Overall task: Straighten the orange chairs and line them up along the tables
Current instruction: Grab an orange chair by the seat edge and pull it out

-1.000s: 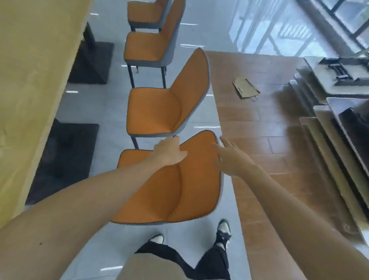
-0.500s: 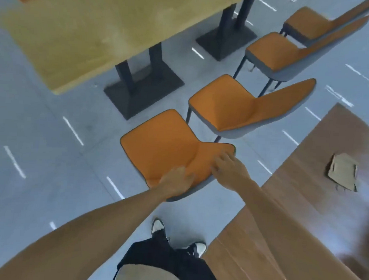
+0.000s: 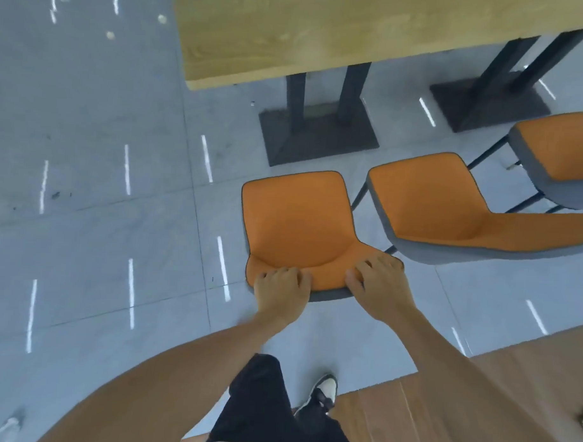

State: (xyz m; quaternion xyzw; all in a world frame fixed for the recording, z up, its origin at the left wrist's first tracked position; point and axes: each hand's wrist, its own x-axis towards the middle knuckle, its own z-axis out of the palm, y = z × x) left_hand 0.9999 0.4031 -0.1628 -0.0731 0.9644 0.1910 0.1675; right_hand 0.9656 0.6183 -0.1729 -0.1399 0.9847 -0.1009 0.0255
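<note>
A: Where's the nearest orange chair (image 3: 300, 221)?
B: In front of the wooden table (image 3: 323, 33), facing it.
A: Hands?
B: Left hand (image 3: 282, 291) and right hand (image 3: 378, 286) both grip its backrest top.

Open floor (image 3: 85, 213) lies left; a neighbouring chair (image 3: 449, 213) crowds the right.
</note>
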